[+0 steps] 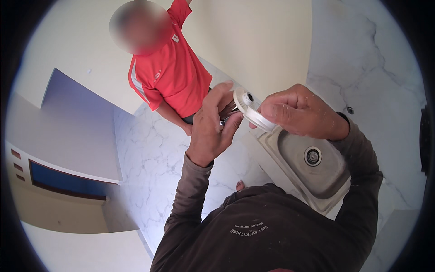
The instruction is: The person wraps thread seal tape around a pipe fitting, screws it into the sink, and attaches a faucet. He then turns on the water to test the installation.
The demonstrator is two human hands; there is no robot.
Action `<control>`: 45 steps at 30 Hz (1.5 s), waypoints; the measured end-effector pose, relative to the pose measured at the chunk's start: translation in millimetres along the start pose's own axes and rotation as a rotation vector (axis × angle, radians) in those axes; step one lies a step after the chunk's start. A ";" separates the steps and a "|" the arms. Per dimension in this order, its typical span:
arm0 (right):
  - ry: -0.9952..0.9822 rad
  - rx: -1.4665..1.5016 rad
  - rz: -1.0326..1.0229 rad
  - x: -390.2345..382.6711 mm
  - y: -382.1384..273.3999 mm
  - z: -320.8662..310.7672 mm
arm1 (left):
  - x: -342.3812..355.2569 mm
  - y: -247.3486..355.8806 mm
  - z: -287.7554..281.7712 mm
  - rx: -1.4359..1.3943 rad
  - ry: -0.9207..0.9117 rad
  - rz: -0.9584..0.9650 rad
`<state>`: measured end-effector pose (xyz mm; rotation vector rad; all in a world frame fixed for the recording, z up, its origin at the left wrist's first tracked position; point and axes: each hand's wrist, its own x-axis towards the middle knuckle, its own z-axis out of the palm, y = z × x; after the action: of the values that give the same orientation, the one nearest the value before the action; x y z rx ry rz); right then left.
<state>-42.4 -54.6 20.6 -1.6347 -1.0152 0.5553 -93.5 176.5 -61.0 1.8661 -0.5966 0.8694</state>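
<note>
My left hand is closed around a small shiny metal fitting, mostly hidden by the fingers. At its upper end a white round collar surrounds a short white stub with a dark hole. Between the thumb and fingers of my right hand is a roll of white thread seal tape. The roll is right against the white collar, and my right fingers cover part of it. Both hands are raised in front of my chest, close together.
A stainless steel sink with a round drain is set in the counter below my right forearm. Facing me stands a person in a red shirt. Marble-patterned tiles cover the floor; a blue panel lies at left.
</note>
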 end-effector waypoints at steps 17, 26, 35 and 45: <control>-0.045 -1.197 -0.884 38.7 -18.5 -16.3 | -18.4 -1.6 -13.2 -0.668 -0.336 -0.420; 0.133 -1.277 -0.964 51.1 3.0 -14.9 | -20.2 -14.7 -21.6 -0.497 -0.459 -0.390; 0.211 -1.412 -0.785 51.8 40.3 -7.3 | -27.3 -15.0 -26.5 -0.556 -0.023 -0.352; 0.270 -1.259 -0.751 51.7 25.0 -3.7 | -21.0 -9.5 -31.1 -0.501 0.047 -0.323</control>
<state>-3.8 -14.6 5.4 -2.0191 -1.7861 -0.9899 -109.6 209.4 -73.7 1.4276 -0.4194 0.4919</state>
